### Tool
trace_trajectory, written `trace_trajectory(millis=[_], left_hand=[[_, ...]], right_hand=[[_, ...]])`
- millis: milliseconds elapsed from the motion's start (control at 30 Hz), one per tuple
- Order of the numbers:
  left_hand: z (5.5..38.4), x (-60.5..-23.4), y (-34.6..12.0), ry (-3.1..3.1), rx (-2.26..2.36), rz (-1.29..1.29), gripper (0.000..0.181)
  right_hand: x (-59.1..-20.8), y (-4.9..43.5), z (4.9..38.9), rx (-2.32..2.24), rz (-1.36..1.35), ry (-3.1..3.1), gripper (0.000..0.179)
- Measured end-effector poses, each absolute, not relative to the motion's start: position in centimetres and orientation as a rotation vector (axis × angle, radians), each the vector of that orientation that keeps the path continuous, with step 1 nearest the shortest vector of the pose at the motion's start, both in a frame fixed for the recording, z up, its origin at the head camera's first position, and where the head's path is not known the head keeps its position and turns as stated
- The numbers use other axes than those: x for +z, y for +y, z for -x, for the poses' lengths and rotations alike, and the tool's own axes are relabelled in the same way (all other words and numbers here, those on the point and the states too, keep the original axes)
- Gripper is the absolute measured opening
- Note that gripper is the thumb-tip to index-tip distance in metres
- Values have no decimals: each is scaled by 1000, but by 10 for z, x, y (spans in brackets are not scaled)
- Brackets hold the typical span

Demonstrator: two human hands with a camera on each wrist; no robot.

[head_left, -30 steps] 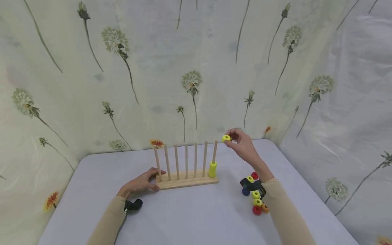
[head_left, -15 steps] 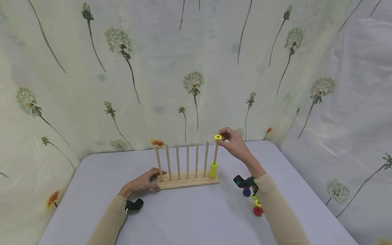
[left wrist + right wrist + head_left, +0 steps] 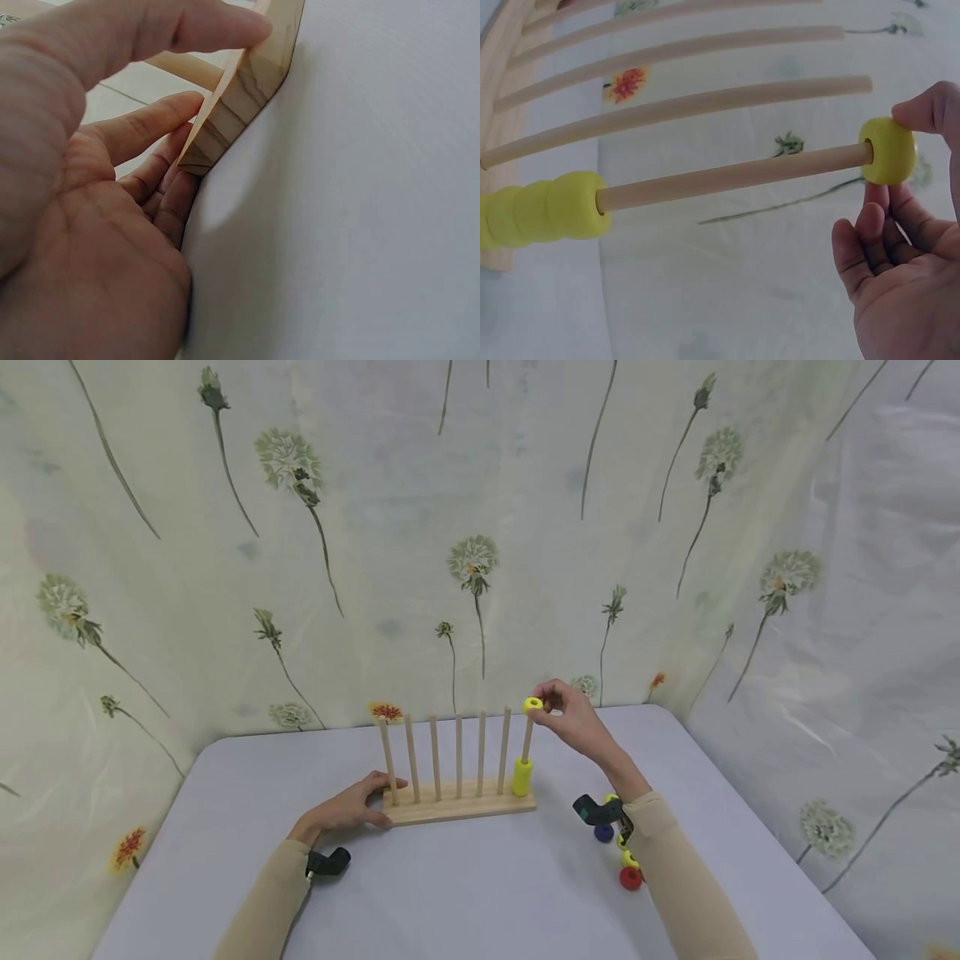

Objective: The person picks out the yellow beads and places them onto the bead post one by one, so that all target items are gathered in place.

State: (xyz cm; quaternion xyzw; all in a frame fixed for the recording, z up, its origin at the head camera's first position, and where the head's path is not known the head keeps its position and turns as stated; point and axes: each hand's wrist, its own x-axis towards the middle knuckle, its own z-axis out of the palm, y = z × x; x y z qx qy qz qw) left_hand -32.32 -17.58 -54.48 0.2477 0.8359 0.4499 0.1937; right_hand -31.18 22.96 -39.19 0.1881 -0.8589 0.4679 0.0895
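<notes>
A wooden peg rack (image 3: 459, 810) with several upright pegs stands on the table. My left hand (image 3: 347, 805) grips its left end, thumb at the front edge and fingers behind; the left wrist view shows the thumb (image 3: 225, 30) on the wood. With thumb and fingertips my right hand (image 3: 579, 725) pinches a yellow bead (image 3: 889, 150) at the top of the rightmost peg (image 3: 735, 178). The tip of that peg enters the bead's hole. Lower on the same peg sits a stack of yellow beads (image 3: 522, 778), pressed together at the base.
Loose beads lie on the table to the right, partly hidden by the right sleeve: a red bead (image 3: 631, 878), a blue bead (image 3: 603, 833) and some yellow ones (image 3: 629, 860). A flower-printed curtain (image 3: 390, 568) hangs behind the white table (image 3: 450, 893).
My right hand has moved left with the yellow bead, from beside the rightmost peg to over its top, then slightly down onto the tip. The left hand keeps its grip on the rack.
</notes>
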Motion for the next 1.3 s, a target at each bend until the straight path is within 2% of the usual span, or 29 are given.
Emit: trace_trajectory(millis=[300, 700, 1033, 1300], left_hand=[[323, -545, -174, 2350, 1254, -717, 67], [323, -545, -174, 2350, 1251, -721, 67], [324, -543, -175, 2354, 1240, -738, 68], [322, -543, -175, 2364, 1229, -728, 68]], right_hand=[[-397, 236, 310, 1405, -524, -2565, 37], [-399, 269, 284, 1308, -407, -2646, 31], [-427, 322, 254, 1205, -334, -2741, 29], [-456, 357, 246, 1194, -250, -2800, 33]])
